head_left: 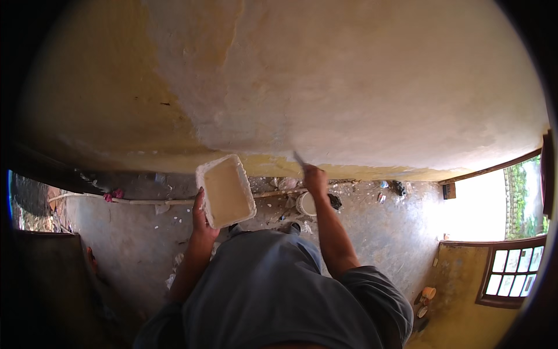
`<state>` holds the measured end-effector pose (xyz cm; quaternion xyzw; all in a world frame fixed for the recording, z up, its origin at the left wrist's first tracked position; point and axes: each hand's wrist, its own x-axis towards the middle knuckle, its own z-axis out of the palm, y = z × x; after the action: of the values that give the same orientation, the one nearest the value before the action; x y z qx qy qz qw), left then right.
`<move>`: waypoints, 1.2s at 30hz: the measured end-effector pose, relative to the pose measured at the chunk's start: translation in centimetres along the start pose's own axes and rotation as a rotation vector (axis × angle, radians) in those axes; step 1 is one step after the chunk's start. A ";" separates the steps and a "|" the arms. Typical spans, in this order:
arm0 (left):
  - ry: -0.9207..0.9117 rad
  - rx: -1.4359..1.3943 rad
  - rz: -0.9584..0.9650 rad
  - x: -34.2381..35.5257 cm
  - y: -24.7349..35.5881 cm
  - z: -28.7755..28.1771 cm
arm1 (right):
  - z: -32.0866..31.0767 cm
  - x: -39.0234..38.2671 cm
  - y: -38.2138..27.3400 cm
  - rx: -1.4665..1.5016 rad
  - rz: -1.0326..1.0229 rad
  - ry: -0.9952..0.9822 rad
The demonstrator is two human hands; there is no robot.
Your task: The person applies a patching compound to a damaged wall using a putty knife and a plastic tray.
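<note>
My left hand (203, 218) grips a white, paste-crusted rectangular container (252, 203) by its left side, with smooth cream paste (222, 189) inside. My right hand (315, 180) is closed on a flat, blurred tool (299, 158), likely a scraper, held up beside the wall to the right of the container. The wall (360, 87) ahead is patchy: pale whitish coating over most of it, yellow paint showing at the left and along the bottom.
A long pole (145, 202) lies across the littered floor (378, 232) near the wall's base. A white bucket (305, 203) stands by my feet, with a dark bag (398, 188) farther right. Pink cloth (116, 194) is on the pole. A doorway (474, 203) and window (511, 273) are at the right.
</note>
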<state>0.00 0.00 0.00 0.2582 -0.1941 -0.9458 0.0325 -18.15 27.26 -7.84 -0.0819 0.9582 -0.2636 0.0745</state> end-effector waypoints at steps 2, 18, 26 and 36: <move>-0.013 0.014 -0.017 -0.2 0.5 0.1 | 2.2 0.6 -2.3 0.020 -0.067 0.119; -0.064 0.053 0.021 0.7 2.8 0.1 | 0.3 3.9 -5.1 0.032 -0.041 0.350; -0.023 0.057 0.003 1.3 4.0 -1.2 | -4.2 1.0 -2.1 0.156 -0.052 0.426; -0.036 0.067 0.003 1.2 4.5 -0.8 | -10.3 1.1 -0.3 0.298 -0.011 0.572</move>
<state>-0.82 -4.66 0.49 0.2417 -0.2267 -0.9432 0.0217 -21.11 31.90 0.94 0.0022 0.8907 -0.4139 -0.1880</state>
